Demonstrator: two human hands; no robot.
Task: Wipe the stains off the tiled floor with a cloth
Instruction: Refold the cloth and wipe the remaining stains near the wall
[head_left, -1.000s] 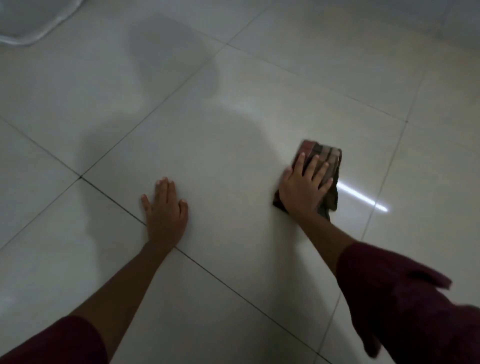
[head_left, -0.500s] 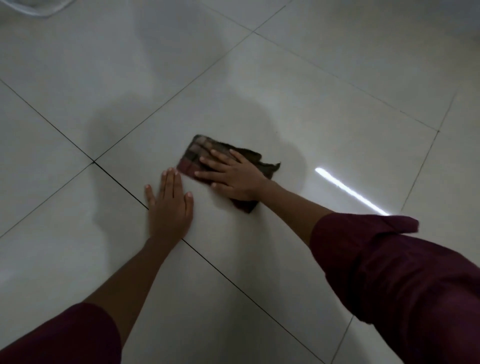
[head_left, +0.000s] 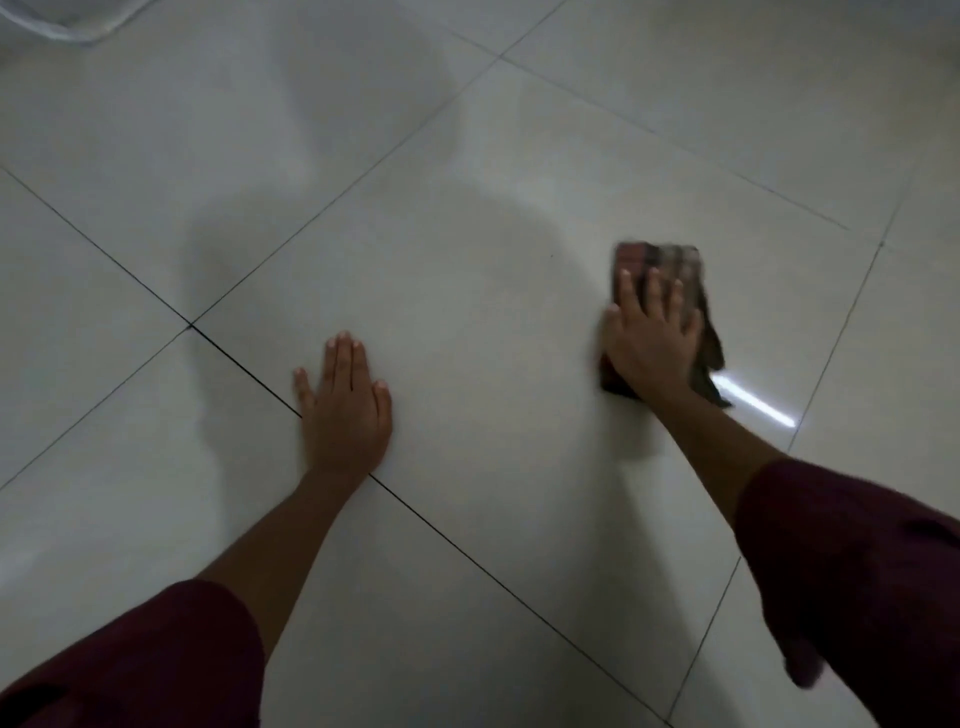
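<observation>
the cloth (head_left: 660, 262) is a dark folded rag lying flat on the pale tiled floor (head_left: 467, 234), on the right side of the big centre tile. its long axis runs away from the person, far end pointing up the frame, near end trailing by a bright streak of reflected light (head_left: 756, 402). the right hand (head_left: 649, 340) lies palm down on top of it, fingers spread and straight, pressing rather than gripping; it's a bit blurred. the left hand (head_left: 345, 410) is flat on the bare floor, fingers together, holding nothing, heel across a grout line (head_left: 244, 364). the hands are well apart. dark red sleeves (head_left: 857, 571) on both arms.
</observation>
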